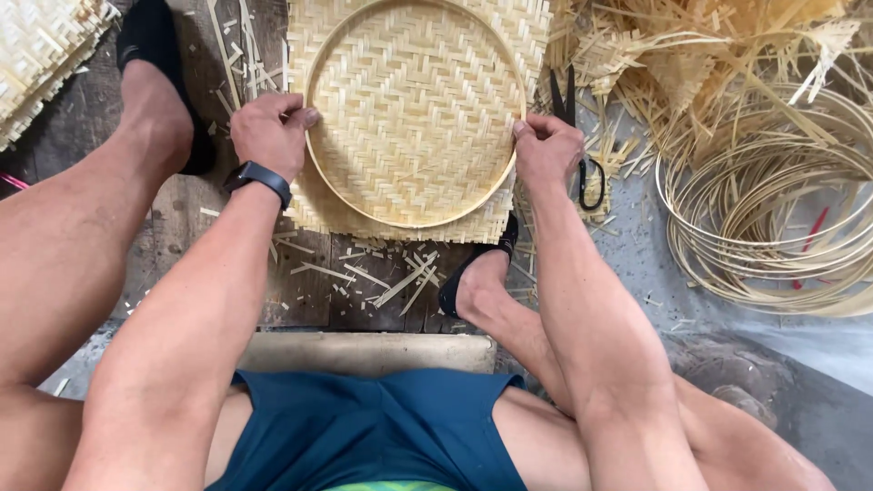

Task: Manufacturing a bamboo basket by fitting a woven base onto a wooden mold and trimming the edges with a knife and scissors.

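Note:
A square woven bamboo mat lies on a dark wooden board, with a round bamboo hoop pressed into it so the weave dips like a shallow tray. My left hand grips the hoop's left edge, thumb on the rim; a black band sits on that wrist. My right hand pinches the hoop's right edge. Black-handled scissors lie just right of my right hand, partly hidden by it.
A stack of woven mats sits at top left. Loose bamboo strips pile at top right above coiled bamboo hoops. Offcuts litter the board. My sandalled feet rest beside the mat.

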